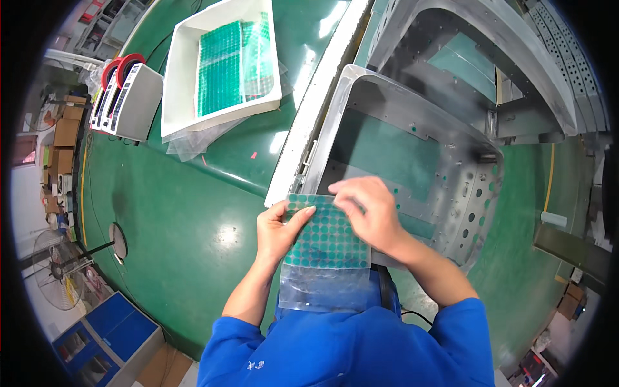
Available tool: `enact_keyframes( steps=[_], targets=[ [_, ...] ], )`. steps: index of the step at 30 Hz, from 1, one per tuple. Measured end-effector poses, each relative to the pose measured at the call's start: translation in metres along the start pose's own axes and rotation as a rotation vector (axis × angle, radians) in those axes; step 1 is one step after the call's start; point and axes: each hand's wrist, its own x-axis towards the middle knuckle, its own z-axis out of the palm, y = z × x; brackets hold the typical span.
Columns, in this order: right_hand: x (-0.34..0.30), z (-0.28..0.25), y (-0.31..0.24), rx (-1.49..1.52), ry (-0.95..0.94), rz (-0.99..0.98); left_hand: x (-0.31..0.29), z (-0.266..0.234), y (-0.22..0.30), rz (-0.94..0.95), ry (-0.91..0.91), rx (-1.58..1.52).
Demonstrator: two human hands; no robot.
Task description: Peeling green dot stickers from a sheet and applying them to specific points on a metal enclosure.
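A sheet of round green stickers (pixel 327 240) hangs in front of my body, rows of dots on a clear backing with a see-through plastic strip at its lower end. My left hand (pixel 278 233) grips the sheet's upper left edge, thumb on top. Over the sheet's upper right side is my right hand (pixel 373 216), its fingers bent inward as in a pinch. Anything between those fingertips is too small to make out. Just beyond the hands stands a grey metal housing (pixel 474 132), open-topped like a box, with round holes along its right wall.
A white bin (pixel 174 80) holding more green sticker sheets stands on the green table (pixel 309 39), with clear film under it. Left of it are white machines with red rings (pixel 138 97). A second metal housing (pixel 538 64) stands far right. A fan (pixel 58 267) stands at left.
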Motion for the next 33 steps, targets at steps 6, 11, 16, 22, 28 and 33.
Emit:
enact_keyframes(
  steps=[6,11,16,22,28,33],
  targets=[
    [0.053,0.014,0.130,-0.044,-0.212,0.543,-0.012,-0.003,-0.013,0.510,-0.163,0.483],
    [0.076,0.045,0.183,-0.335,-0.392,0.621,-0.021,-0.011,-0.022,0.500,-0.158,0.272],
    [0.078,0.053,0.196,-0.421,-0.449,0.561,-0.028,-0.040,-0.032,0.364,0.004,0.224],
    [0.087,0.045,0.179,-0.443,-0.531,0.587,-0.032,-0.062,-0.049,0.238,0.216,0.167],
    [0.092,0.045,0.182,-0.518,-0.626,0.567,-0.031,-0.065,-0.051,0.207,0.235,0.138],
    [0.091,0.047,0.186,-0.514,-0.639,0.572,-0.028,-0.062,-0.050,0.200,0.232,0.139]
  ],
)
